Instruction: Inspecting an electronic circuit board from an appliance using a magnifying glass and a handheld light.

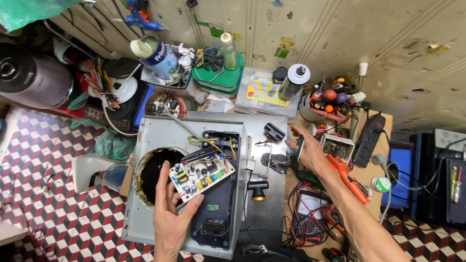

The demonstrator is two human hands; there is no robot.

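A small white circuit board studded with coloured components (pixel 201 175) is pinched by left-hand fingers (pixel 171 194) over the open grey metal appliance casing (pixel 160 133) on the desk, right hand (pixel 307 151) clasped on a dark flat object; tethered wires could be strained if lifted.

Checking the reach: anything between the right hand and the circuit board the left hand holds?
Yes. Between the right hand and the circuit board in the left hand stands a helping-hands clip stand, on the grey metal housing.
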